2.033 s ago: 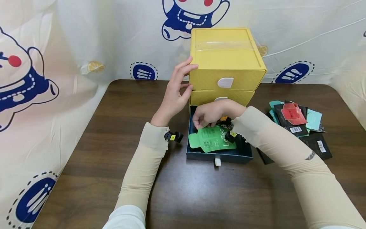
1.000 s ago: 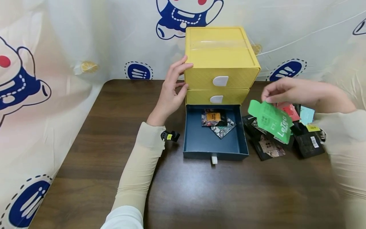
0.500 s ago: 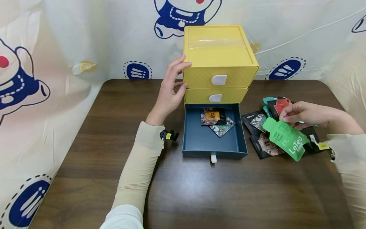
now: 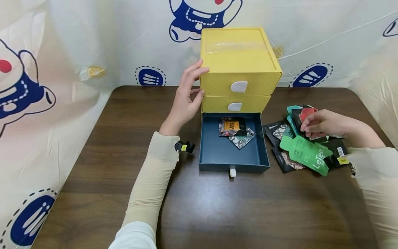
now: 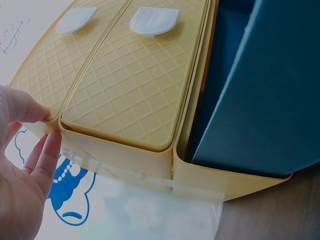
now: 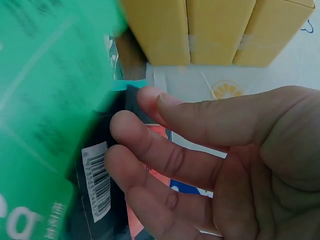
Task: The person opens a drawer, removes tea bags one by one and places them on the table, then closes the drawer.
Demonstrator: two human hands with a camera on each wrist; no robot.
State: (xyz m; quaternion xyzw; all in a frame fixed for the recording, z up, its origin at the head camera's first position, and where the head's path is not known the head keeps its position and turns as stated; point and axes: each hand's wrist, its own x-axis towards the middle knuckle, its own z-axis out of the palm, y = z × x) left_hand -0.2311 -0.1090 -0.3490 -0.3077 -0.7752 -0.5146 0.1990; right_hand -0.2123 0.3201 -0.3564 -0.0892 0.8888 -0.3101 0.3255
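My left hand (image 4: 183,103) rests against the left front edge of a yellow drawer box (image 4: 240,57), fingers fairly straight; the left wrist view has its fingertips at the box corner. On the right, a green pouch (image 4: 306,152) lettered "LeTeo" lies on a heap of small packets. Just above it is my right hand (image 4: 323,122), fingers loosely bent and holding nothing. In the right wrist view, the green pouch (image 6: 50,100) is apart from the fingers, which are close over a black packet with a barcode (image 6: 97,180). A red packet (image 4: 308,111) is partly hidden by the hand.
The bottom drawer (image 4: 217,152), dark blue, is pulled out toward me. Two packets lie at its back: a black one with an orange label (image 4: 231,126) and a patterned one (image 4: 243,140). Dark wooden table (image 4: 199,207) surrounds the box, with a printed sheet (image 4: 118,41) behind.
My right hand took the green pouch out of the drawer, carried it right and let it go on the heap. The left hand has stayed at the box.
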